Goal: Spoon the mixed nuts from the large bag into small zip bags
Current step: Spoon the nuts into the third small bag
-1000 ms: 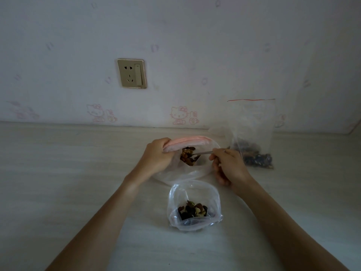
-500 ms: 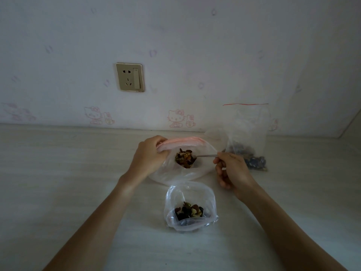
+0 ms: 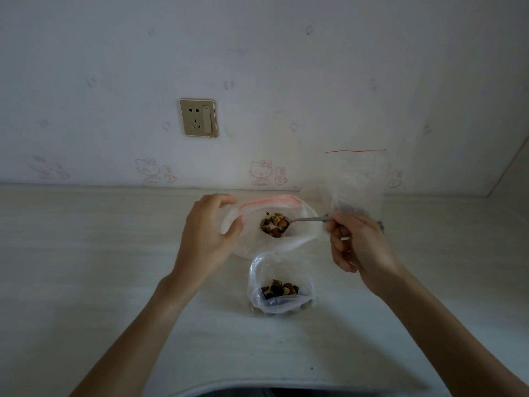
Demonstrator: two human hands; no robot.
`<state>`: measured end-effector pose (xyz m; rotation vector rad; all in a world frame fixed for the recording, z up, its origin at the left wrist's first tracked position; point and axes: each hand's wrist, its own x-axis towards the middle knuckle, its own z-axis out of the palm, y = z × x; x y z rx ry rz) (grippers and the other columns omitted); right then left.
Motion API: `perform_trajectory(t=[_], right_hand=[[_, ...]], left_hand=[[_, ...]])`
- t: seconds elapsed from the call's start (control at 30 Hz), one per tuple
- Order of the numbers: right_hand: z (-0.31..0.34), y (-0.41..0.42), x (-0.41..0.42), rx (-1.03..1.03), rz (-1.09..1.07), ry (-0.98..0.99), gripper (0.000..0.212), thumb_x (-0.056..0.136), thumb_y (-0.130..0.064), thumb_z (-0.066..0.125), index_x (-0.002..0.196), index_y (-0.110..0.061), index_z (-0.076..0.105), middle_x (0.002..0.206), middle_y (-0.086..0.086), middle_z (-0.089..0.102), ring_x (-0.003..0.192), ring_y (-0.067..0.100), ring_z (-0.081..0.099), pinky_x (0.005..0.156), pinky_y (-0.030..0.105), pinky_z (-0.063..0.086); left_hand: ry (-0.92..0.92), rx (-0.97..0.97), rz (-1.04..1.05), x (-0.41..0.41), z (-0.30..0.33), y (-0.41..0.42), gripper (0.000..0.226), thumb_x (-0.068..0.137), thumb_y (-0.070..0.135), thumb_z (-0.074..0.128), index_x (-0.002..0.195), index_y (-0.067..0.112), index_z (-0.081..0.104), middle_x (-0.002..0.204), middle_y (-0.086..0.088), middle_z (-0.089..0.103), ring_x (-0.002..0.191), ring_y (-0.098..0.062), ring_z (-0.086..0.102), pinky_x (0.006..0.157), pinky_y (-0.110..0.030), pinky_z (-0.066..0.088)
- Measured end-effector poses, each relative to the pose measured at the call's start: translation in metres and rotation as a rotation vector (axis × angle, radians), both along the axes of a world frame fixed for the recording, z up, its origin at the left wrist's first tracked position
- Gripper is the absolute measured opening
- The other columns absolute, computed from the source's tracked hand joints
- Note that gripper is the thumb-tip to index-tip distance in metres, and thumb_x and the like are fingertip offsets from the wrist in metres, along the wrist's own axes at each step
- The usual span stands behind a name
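Note:
The large clear bag [image 3: 303, 239] with a pink zip rim lies open at the middle of the table. My left hand [image 3: 206, 239] curls round the left side of its mouth, index finger arched above the rim and thumb against the plastic. My right hand [image 3: 355, 247] pinches the handle of a metal spoon [image 3: 307, 219]. The spoon's bowl, heaped with mixed nuts [image 3: 274, 224], hovers over the large bag's opening. In front of it stands a small zip bag [image 3: 257, 282], open, with nuts [image 3: 280, 289] at its bottom.
Another clear zip bag [image 3: 356, 179] with a red seal line leans on the wall at the back right, its lower part behind my right hand. A wall socket [image 3: 198, 118] sits above the pale wooden table [image 3: 86, 253]. The table's near edge runs along the bottom.
The spoon has risen out of the large bag carrying nuts and drawn slightly right. My left hand has loosened on the pink rim, its fingers spreading into an arch.

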<state>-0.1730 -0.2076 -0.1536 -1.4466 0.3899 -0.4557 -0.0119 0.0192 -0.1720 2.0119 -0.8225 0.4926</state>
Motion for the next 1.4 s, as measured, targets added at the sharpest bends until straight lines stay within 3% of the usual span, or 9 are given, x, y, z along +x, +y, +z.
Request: perform_trajectory(t=[0.13,0.3,0.47,0.57,0.7,0.8,0.93,1.13,1.4], right_hand=[[0.006,0.007,-0.025,0.004,0.026,-0.023,0.034,0.105,-0.02,0.047,0.076,-0.004,0.058,0.052,0.008,0.04,0.033,0.02,0.033,0.034,0.02,0.024],[0.004,0.017,-0.056,-0.002,0.067,0.017,0.037,0.106,-0.022,0.046,0.074,-0.007,0.059,0.053,0.009,0.039,0.034,0.021,0.033,0.034,0.021,0.027],[-0.002,0.032,-0.074,-0.166,0.081,0.094,0.039,0.109,-0.023,0.042,0.078,-0.004,0.058,0.054,0.009,0.045,0.036,0.022,0.037,0.035,0.025,0.03],[0.002,0.038,-0.082,-0.558,0.067,0.044,0.04,0.108,-0.028,0.043,0.077,-0.009,0.058,0.051,0.002,0.047,0.039,0.019,0.041,0.038,0.03,0.035],[0.015,0.037,-0.098,-1.447,0.138,-0.063,0.034,0.108,-0.036,0.036,0.078,-0.024,0.047,0.055,-0.01,0.04,0.042,0.013,0.035,0.044,0.022,0.028],[0.02,0.033,-0.1,-1.637,0.179,-0.074,0.033,0.107,-0.036,0.034,0.082,-0.023,0.051,0.06,-0.011,0.041,0.042,0.012,0.033,0.045,0.021,0.029],[0.017,0.029,-0.094,-1.305,0.137,-0.149,0.032,0.107,-0.035,0.039,0.076,-0.029,0.045,0.056,-0.011,0.042,0.045,0.013,0.039,0.045,0.021,0.03],[-0.001,0.017,-0.074,-0.504,0.042,-0.17,0.039,0.109,-0.016,0.044,0.073,-0.005,0.057,0.047,0.0,0.043,0.037,0.018,0.036,0.037,0.025,0.031],[-0.007,0.003,-0.017,-0.271,-0.172,-0.094,0.038,0.107,-0.021,0.048,0.075,-0.003,0.059,0.05,0.003,0.048,0.04,0.02,0.044,0.037,0.029,0.034]], left_hand=[[0.138,0.006,-0.026,-0.029,-0.002,0.011,0.011,0.092,0.04,0.072,0.096,0.031,0.068,0.079,0.016,0.069,0.077,0.003,0.066,0.066,-0.006,0.045],[0.356,0.257,-0.066,-0.054,-0.014,0.02,0.046,0.086,0.079,0.05,0.092,0.037,0.067,0.074,0.013,0.072,0.068,0.002,0.067,0.061,-0.021,0.047],[0.366,0.283,-0.095,-0.069,-0.019,0.017,0.024,0.094,0.053,0.067,0.095,0.029,0.072,0.07,0.012,0.073,0.063,0.001,0.067,0.062,-0.025,0.051],[0.367,0.242,-0.113,-0.073,-0.016,0.015,0.015,0.096,0.041,0.068,0.093,0.027,0.073,0.068,0.012,0.073,0.06,0.0,0.068,0.063,-0.025,0.053],[0.348,0.228,-0.126,-0.073,-0.01,0.018,0.013,0.098,0.036,0.068,0.093,0.026,0.074,0.067,0.011,0.071,0.059,-0.001,0.068,0.059,-0.015,0.047],[0.335,0.243,-0.119,-0.07,-0.006,0.02,0.014,0.098,0.035,0.069,0.096,0.024,0.076,0.07,0.009,0.072,0.061,-0.001,0.068,0.06,-0.015,0.048],[0.342,0.284,-0.111,-0.069,-0.005,0.018,0.017,0.097,0.041,0.069,0.097,0.024,0.076,0.068,0.008,0.071,0.061,-0.001,0.067,0.063,-0.019,0.05],[0.436,0.177,0.005,-0.053,-0.01,0.02,0.037,0.087,0.068,0.065,0.088,0.031,0.067,0.077,0.011,0.07,0.069,-0.002,0.066,0.063,-0.023,0.046],[0.704,0.232,0.193,-0.004,-0.01,0.0,0.108,0.066,0.092,0.063,0.136,0.011,0.044,0.102,0.009,0.055,0.091,-0.013,0.059,0.072,-0.03,0.046]])
